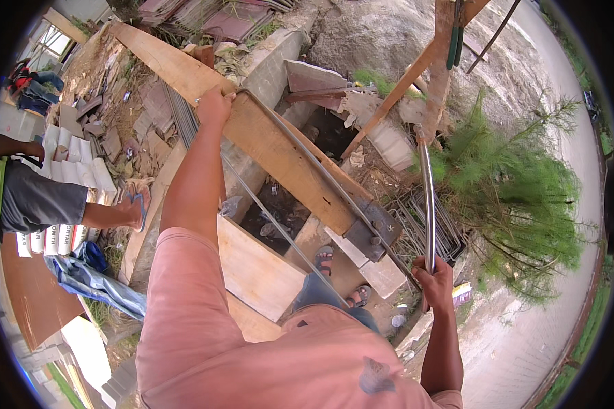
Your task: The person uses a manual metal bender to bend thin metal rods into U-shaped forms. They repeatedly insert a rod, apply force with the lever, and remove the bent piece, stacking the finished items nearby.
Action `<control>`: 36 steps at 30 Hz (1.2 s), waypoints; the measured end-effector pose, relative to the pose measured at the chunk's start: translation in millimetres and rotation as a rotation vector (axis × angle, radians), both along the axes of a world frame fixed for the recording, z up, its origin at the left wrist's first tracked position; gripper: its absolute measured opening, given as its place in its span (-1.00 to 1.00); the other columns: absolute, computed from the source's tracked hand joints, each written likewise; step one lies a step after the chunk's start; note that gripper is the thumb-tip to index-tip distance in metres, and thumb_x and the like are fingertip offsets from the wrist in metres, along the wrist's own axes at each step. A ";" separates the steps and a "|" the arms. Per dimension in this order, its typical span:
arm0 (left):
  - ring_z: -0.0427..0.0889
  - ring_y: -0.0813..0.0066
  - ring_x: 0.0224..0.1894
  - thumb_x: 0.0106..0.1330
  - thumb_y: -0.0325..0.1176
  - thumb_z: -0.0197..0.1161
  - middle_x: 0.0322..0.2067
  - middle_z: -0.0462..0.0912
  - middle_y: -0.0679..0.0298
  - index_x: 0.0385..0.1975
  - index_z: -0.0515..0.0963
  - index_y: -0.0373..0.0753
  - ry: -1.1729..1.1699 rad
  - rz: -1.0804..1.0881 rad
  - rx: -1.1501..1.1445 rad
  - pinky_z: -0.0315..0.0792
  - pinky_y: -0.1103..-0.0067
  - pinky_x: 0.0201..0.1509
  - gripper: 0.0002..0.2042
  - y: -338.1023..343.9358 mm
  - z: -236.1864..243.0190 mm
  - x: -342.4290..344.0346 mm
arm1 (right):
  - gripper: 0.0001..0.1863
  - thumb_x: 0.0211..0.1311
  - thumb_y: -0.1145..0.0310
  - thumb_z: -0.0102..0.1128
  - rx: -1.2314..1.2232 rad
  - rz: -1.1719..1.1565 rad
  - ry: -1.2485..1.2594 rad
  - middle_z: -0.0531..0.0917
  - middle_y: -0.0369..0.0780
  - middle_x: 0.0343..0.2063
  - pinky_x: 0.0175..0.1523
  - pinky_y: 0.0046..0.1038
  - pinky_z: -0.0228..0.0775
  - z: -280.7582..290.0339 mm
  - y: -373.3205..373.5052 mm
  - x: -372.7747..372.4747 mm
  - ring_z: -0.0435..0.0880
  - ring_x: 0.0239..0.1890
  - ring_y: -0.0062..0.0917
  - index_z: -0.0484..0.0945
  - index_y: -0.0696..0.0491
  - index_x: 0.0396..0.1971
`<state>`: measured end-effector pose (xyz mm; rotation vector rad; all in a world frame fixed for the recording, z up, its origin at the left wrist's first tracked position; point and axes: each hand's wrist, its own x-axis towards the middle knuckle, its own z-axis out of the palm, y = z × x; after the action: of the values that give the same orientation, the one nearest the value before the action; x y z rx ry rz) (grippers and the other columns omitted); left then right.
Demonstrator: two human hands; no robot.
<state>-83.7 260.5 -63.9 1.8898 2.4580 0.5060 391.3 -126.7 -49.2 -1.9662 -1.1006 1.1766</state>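
My left hand [213, 106] is closed on a steel rod [295, 142] at the upper part of a long wooden plank [280, 177]. The rod runs along the plank to a dark metal block with bolts [365, 242], fixed at its lower end. My right hand [435, 279] grips a long shiny metal pipe [428, 191], held upright in view just right of the block. A thinner straight rod [273, 221] crosses diagonally below the plank. Bent steel stirrups [430, 225] lie beside the block.
A co-worker's leg [48, 194] is at left, by stacked white bags [68, 163] and a blue tarp [99, 286]. Rubble [150, 116], an open pit [266, 211] and concrete edges surround me. Green-handled cutters [455, 41] hang on timber. A leafy shrub [512, 198] borders a road.
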 end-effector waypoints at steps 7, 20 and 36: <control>0.43 0.12 0.20 0.04 0.23 0.33 0.11 0.49 0.17 0.01 0.50 -0.11 -0.019 0.322 -0.174 0.26 -0.02 0.14 -0.36 -4.7 11.6 7.8 | -0.74 0.03 0.29 0.38 0.035 0.175 -0.637 0.56 -0.13 -0.67 -0.40 -0.34 0.35 4.4 -7.9 96.3 0.55 -0.59 -0.28 0.49 0.11 -0.52; 0.32 0.05 0.26 0.05 0.35 0.23 0.19 0.36 0.12 0.13 0.41 -0.11 -0.009 0.425 -0.044 0.23 -0.04 0.17 -0.23 -13.1 -10.7 8.0 | -0.93 -0.22 0.45 0.17 0.106 0.750 -0.987 0.54 -0.10 -0.69 -0.40 -0.18 0.41 17.1 28.9 163.9 0.57 -0.55 -0.16 0.47 0.06 -0.66; 0.39 -0.05 0.19 0.05 0.43 0.14 0.14 0.39 0.06 0.09 0.44 -0.17 -0.024 0.282 0.077 0.35 0.05 0.14 -0.20 -11.1 -28.3 -7.2 | -0.83 -0.33 0.34 0.29 0.326 1.082 -1.042 0.52 -0.17 -0.66 -0.35 -0.19 0.40 36.5 163.2 176.4 0.56 -0.48 -0.18 0.48 0.02 -0.67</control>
<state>-90.9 249.5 -92.2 1.5550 2.7412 0.6314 567.6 36.5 -12.7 -1.6467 -2.8800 0.1772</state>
